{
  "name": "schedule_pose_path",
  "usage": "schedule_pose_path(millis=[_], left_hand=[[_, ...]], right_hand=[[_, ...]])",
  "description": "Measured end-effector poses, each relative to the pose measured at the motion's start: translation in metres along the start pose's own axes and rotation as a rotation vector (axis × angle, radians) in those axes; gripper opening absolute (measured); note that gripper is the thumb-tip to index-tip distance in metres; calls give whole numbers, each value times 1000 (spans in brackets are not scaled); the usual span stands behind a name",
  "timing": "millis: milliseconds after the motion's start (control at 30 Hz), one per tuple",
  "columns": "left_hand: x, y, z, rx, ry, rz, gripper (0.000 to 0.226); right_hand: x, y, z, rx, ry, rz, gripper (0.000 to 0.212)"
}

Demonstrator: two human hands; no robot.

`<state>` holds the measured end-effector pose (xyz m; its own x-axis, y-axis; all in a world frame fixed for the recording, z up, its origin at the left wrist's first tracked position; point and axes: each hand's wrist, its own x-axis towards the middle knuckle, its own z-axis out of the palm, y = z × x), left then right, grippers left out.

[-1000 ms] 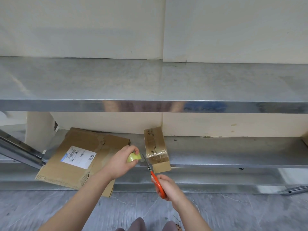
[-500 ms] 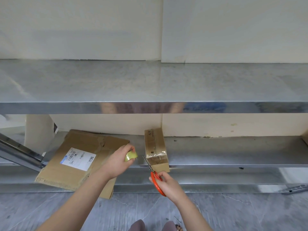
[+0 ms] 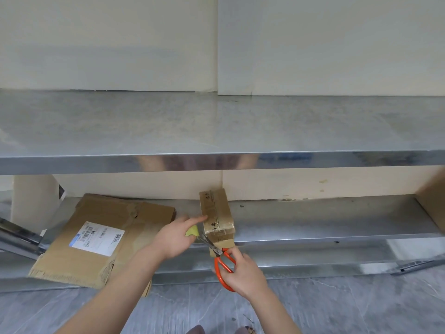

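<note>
The box (image 3: 216,213) is a small brown cardboard one, shiny with clear tape and with black print along the top. It lies lengthwise just right of the left hand (image 3: 174,239), whose forefinger touches its side. The tape roll (image 3: 192,231) is a little yellow-green thing tucked in that same grip, mostly hidden. The scissors (image 3: 222,260) have orange handles in the right hand (image 3: 243,273). Their steel blades angle up-left from that grip, tips just under the roll at the box's near corner.

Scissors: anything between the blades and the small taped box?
Nothing visible. The scissors in the right hand reach the near left edge of the small box. The left hand, gripping a tape roll, points a finger at the box just above the blades.
</note>
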<state>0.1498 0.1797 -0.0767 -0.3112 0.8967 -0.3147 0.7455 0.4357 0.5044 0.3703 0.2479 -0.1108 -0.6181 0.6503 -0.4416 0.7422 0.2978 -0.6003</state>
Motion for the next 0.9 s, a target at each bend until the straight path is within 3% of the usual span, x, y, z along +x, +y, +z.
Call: schedule_pose_path(millis=[100, 200, 300, 600, 733, 900], left_hand=[[6, 2, 3, 43, -18, 3, 63], [9, 3, 5, 20, -17, -2, 64], [10, 2, 7, -6, -21, 4, 63], [5, 1, 8, -35, -4, -3, 63], [2, 7, 10, -43, 13, -13, 63], [-2, 12, 10, -44, 22, -39, 64]], right_hand=[[0, 9, 2, 33, -38, 20, 58], [-3, 24, 3, -81, -69, 62, 58], [-12, 45, 1, -82, -10, 93, 53], [-12, 99, -68, -111, 585, 157, 38], [30, 83, -78, -178, 510, 203, 54], [63, 76, -77, -228, 392, 202, 54]])
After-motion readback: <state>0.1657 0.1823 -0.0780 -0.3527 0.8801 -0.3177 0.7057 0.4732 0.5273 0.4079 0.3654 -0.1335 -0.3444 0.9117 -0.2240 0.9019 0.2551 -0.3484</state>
